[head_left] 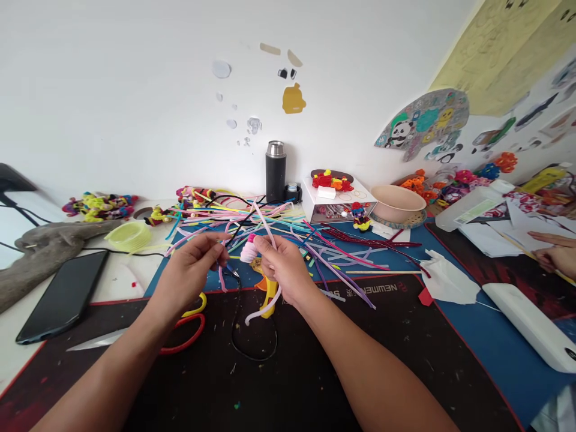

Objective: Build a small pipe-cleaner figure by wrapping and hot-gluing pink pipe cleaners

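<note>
My right hand [285, 264] is closed on a coiled piece of pale pink pipe cleaner [248, 252] with a brighter pink part at its top. A long pale pink strand [265, 223] sticks up from those fingers, and a strand end hangs below the hand. To the left, my left hand [193, 264] is pinched together; what sits between its fingertips is too small to make out. Under my right hand lies a yellow glue gun [269, 299], partly hidden, with a black cord [234, 336]. Scissors [186, 342] with red and yellow handles lie beneath my left forearm.
Loose pipe cleaners [288, 216] spread across the back of the table. Behind them stand a black thermos [276, 171], a white box [310, 207] and a pink bowl [396, 203]. A phone [63, 294] lies left. Another person's hand [555, 255] is at far right.
</note>
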The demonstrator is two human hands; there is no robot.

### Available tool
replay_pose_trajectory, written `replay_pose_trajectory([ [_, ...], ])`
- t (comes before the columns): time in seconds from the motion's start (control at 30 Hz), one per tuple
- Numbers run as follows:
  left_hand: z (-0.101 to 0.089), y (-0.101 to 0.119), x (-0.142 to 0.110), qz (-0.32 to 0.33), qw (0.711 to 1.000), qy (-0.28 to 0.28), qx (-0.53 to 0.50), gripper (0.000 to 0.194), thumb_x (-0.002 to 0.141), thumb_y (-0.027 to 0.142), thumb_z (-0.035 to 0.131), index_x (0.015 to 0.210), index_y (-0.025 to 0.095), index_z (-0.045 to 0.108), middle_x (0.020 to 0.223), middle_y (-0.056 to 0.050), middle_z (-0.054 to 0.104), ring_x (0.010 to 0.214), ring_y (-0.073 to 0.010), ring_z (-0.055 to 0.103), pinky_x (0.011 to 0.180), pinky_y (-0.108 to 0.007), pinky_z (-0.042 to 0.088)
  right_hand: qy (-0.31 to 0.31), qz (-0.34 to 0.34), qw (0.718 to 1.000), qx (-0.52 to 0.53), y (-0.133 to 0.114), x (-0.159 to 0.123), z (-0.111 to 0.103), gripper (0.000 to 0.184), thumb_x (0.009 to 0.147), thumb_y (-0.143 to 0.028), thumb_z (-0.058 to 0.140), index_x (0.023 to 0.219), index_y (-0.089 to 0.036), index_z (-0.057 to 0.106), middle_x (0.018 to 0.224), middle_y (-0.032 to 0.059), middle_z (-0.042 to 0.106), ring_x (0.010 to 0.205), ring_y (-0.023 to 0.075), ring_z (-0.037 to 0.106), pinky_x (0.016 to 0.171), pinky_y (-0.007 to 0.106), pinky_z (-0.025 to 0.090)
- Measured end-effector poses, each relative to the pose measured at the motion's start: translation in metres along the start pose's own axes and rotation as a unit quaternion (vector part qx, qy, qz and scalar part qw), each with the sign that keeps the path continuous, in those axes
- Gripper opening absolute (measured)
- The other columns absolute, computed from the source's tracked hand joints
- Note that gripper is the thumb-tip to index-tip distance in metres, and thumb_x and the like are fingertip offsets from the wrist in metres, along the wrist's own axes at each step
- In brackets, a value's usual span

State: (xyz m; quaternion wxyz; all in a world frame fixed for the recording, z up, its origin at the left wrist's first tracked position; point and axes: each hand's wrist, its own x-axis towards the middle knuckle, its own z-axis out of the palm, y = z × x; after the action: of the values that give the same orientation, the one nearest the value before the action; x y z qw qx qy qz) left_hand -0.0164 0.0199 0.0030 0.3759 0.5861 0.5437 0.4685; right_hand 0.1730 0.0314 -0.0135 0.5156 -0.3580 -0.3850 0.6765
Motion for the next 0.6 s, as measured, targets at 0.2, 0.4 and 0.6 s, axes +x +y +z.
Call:
replay_pose_trajectory([
  [0.2, 0.007, 0.015, -0.009, -0.031, 0.995, -0.06, -0.078, 0.062, 0.083, 0.071, 0.078, 0.123, 0.023, 0.073, 0.1, -0.009, 0.079, 0.082, -0.0285, 0.073, 0.07, -0.039, 0.058, -0.003, 0.01, 1.0, 0.0, 0.001, 0.0, 0.0, 0.05, 0.07, -0.06, 0.092, 0.085, -0.02, 0.066, 0.052, -0.0119, 0.038, 0.045, 0.006, 0.024, 0.044, 0.025, 0.012],
  [0.4, 0.017, 0.019, -0.017, -0.033, 0.983, -0.142, -0.108, 0.053, 0.088, 0.059, 0.081, 0.126, 0.025, 0.067, 0.102, -0.007, 0.08, 0.091, -0.0274, 0.074, 0.082, -0.04, 0.059, -0.019, 0.022, 1.0, -0.004, 0.004, -0.002, 0.001, 0.052, 0.071, -0.06, 0.093, 0.09, -0.019, 0.068, 0.054, -0.0116, 0.04, 0.045, 0.0057, 0.024, 0.044, 0.024, 0.013],
  [0.6, 0.018, 0.012, -0.017, -0.039, 0.982, -0.136, -0.124, 0.054, 0.097, 0.051, 0.075, 0.14, 0.024, 0.059, 0.09, -0.002, 0.077, 0.08, -0.0245, 0.073, 0.077, -0.038, 0.054, -0.032, 0.019, 0.999, 0.008, 0.003, -0.003, 0.0, 0.057, 0.076, -0.069, 0.087, 0.076, -0.022, 0.055, 0.054, -0.0116, 0.035, 0.043, 0.0049, 0.022, 0.043, 0.024, 0.01],
])
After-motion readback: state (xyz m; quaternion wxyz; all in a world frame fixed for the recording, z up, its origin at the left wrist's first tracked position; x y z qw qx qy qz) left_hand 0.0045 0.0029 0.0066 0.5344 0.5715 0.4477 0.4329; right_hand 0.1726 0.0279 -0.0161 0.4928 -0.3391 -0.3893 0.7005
